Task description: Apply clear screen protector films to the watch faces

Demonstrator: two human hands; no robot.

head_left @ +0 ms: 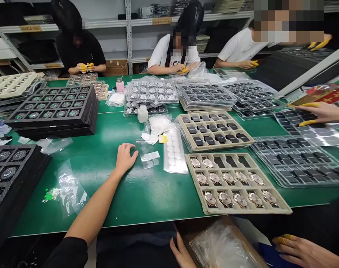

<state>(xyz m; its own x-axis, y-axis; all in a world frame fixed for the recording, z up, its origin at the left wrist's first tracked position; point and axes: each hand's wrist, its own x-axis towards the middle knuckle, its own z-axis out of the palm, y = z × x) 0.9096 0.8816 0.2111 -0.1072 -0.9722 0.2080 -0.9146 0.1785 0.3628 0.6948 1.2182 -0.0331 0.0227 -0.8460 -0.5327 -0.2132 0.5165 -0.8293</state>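
My left hand (126, 160) rests on the green table (102, 203), fingers bent and thumb apart, with nothing visible in it. Just right of it lie clear film with round stickers (151, 160) and a white sticker sheet (175, 150). Below the table's front edge is my right hand (182, 251), partly cut off by the frame, its thumb and fingers apart. It is beside a cardboard box of clear plastic bags (222, 245). Nearby on the table, a beige tray (199, 186) carries rows of watches (228, 178), with dark slots showing at its back right.
Black foam trays of watches (54, 104) stand at left. More stacked trays (214, 130) fill the right side. Green dots (49, 195) lie near the left front. Three people sit opposite; a co-worker's hand (300, 247) with yellow finger covers is at lower right.
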